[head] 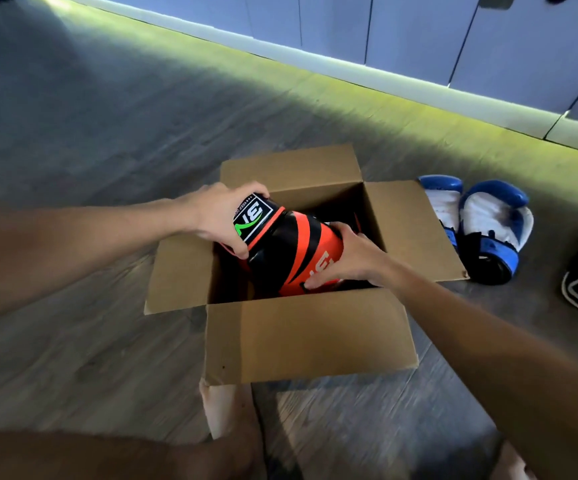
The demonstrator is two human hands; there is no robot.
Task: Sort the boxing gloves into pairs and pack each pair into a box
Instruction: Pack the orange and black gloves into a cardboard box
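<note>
Head view: two blue-white gloves point(477, 223) lie on the floor point(107, 133) right of the open box point(308, 337). Both hands grasp an orange-black glove point(291, 251) inside the box: left hand point(218, 216) on its cuff, right hand point(349, 258) on its padded end.

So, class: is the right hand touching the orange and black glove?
Touching. The head view shows the right hand gripping the orange and black glove, fingers pressed on its surface over the box.

Grey wood-look floor point(90, 140) is stretching across the scene, dim near and on the left. A pale baseboard point(349, 69) is running along the far side, glowing yellow-green onto the floor, with bluish cabinet fronts point(419, 32) standing above it.
</note>
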